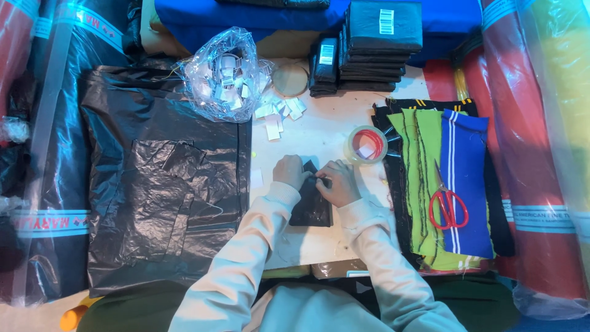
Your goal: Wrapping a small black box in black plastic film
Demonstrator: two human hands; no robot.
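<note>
Black, glossy plastic film forms the small flat packet (311, 203) lying on the pale desk (319, 132) directly in front of the person; it is rectangular, creased, and its upper end is folded to a point. The left hand (290, 171) rests on the packet's upper left corner, fingers curled close together and pressing the film. The right hand (338, 181) sits on the upper right edge, fingers narrowed to a pinch on the fold, thumb and forefinger meeting at the film. The two hands nearly touch over the top of the packet. Both sleeves are pale, soft knit.

To the left, a large sheet of wrinkled black plastic (163, 184) covers the desk, slack and shiny. Above it, a clear crinkled bag (222, 72) holds small white paper tags; loose white tags (279, 114) lie scattered just beside it. A roll of clear tape (366, 145) stands near the right hand, with a flat round disc (290, 80) further up. Finished black packets (375, 46) are stacked in a neat pile at the far edge. To the right, knit fabric strips (439, 154) in green and blue with white stripes lie flat on black cloth, and red-handled scissors (447, 203) rest on them. Rolled fabric in clear wrap (534, 123) flanks the right side.
</note>
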